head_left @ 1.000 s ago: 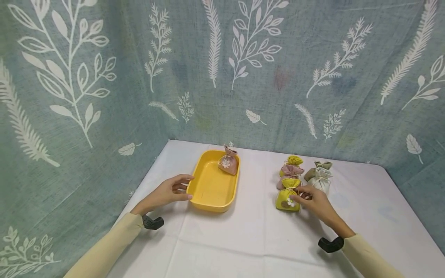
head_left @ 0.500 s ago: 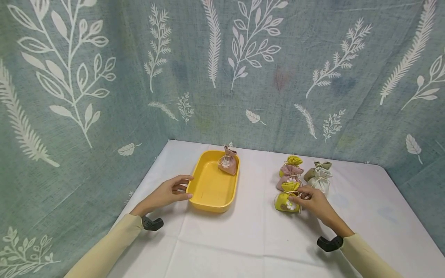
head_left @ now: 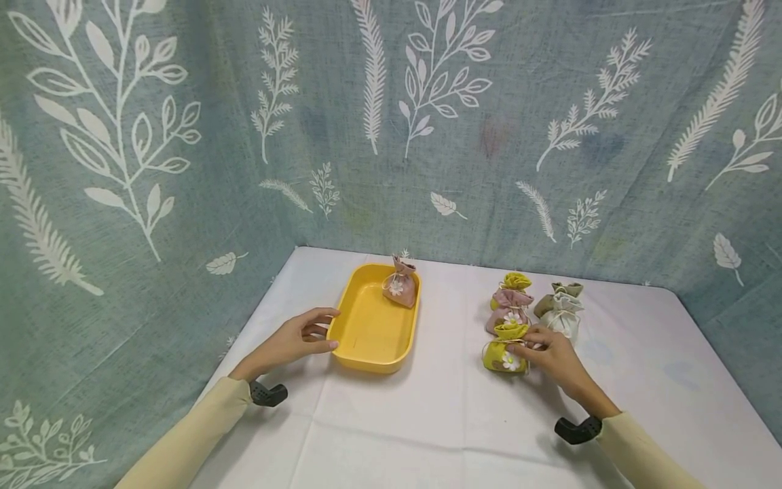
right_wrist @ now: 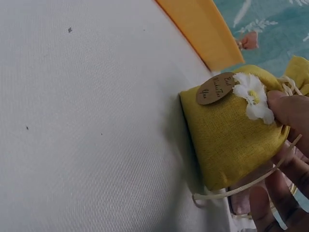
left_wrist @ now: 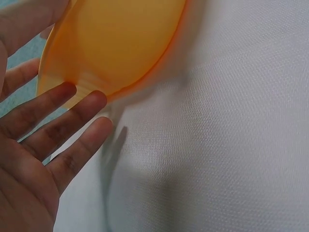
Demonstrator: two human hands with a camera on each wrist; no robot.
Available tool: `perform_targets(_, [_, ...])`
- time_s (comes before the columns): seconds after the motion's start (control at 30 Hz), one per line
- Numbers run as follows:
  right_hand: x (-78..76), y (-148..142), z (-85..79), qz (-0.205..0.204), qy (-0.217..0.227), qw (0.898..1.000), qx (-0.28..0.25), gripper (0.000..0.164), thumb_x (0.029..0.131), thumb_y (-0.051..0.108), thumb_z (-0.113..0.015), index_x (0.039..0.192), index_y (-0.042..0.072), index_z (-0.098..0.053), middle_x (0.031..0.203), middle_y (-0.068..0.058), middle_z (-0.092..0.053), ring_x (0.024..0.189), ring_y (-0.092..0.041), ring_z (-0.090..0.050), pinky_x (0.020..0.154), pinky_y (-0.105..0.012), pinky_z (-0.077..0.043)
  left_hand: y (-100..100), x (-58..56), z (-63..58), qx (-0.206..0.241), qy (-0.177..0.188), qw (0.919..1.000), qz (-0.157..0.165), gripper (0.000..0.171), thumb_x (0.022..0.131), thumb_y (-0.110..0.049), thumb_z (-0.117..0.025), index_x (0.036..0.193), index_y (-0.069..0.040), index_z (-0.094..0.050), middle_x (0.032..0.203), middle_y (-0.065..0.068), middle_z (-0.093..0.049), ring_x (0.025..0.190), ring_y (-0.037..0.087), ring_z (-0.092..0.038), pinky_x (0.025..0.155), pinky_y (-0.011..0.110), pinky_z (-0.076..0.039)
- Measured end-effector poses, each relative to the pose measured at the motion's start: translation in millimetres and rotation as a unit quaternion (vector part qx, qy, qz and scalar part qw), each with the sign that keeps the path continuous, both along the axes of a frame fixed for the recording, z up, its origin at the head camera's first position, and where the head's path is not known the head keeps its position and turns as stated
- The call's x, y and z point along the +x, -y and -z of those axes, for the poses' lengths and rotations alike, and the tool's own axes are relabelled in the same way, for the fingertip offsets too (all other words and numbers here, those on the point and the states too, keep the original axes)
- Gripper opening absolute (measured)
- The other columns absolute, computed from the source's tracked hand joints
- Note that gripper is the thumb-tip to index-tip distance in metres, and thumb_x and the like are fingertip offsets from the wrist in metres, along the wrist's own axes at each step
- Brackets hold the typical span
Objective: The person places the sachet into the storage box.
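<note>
A small yellow drawstring pouch (head_left: 496, 358) with a white flower and a brown oval tag stands at the front of the group on the right. My right hand (head_left: 552, 352) pinches it near its neck; in the right wrist view the thumb presses beside the flower (right_wrist: 253, 98). At the left, my left hand (head_left: 299, 334) touches the near-left side of a yellow tray (head_left: 374, 367), fingers spread and fairly straight. Inside the tray's far right corner sits a pink pouch (head_left: 400, 292). In the left wrist view the fingertips meet the tray's wall (left_wrist: 135, 38).
Behind the held pouch stand a pink pouch (head_left: 510, 303) and another yellow pouch (head_left: 517, 280). A white pouch (head_left: 563, 318) and an olive-green pouch (head_left: 546, 307) are to their right. A leaf-patterned curtain (head_left: 342, 136) borders the white table (head_left: 427, 421).
The yellow pouch in my right hand has shifted slightly left and tipped a little, its flower turning more to the front. My left hand and the tray stay practically still.
</note>
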State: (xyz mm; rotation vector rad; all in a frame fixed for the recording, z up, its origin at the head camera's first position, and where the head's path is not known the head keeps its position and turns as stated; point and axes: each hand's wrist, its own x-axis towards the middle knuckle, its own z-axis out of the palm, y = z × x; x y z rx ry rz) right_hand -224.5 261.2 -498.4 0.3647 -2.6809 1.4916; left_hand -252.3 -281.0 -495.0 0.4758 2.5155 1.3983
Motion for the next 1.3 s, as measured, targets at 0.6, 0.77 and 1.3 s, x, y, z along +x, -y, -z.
perform_targets(0.6, [-5.0,14,-20.7,0.012,-0.022,1.0,0.003,0.02,0.094,0.031,-0.079,0.083,0.014,-0.079,0.104,-0.003,-0.061,0.089,-0.02,-0.054,0.07,-0.029,-0.05,0,-1.4,1.4,0.01,0.0,0.9999,0.008,0.077,0.087,-0.042,-0.084,0.152,-0.019,-0.049,0.145,0.007,-0.056,0.121,0.025,-0.062,0.103,0.044,-0.052])
perform_targets(0.77, [-7.1,18,-28.2,0.018,-0.021,1.0,0.011,0.026,0.093,0.033,-0.079,0.08,0.011,-0.075,0.106,-0.004,-0.063,0.09,-0.022,-0.056,0.07,-0.029,-0.05,0,-1.6,2.0,0.008,0.003,1.0,0.006,0.077,0.086,-0.043,-0.085,0.151,-0.02,-0.049,0.145,0.006,-0.056,0.12,0.023,-0.062,0.103,0.043,-0.053])
perform_targets(1.3, [-19.9,45,-46.7,-0.01,-0.047,0.999,-0.019,0.023,0.09,0.032,-0.083,0.082,0.012,-0.074,0.134,-0.006,-0.063,0.136,-0.028,-0.048,0.079,-0.025,-0.052,1,1.1,-0.7,0.01,0.004,0.9999,0.005,0.076,0.087,-0.043,-0.084,0.151,-0.022,-0.049,0.146,0.008,-0.055,0.123,0.027,-0.061,0.105,0.048,-0.051])
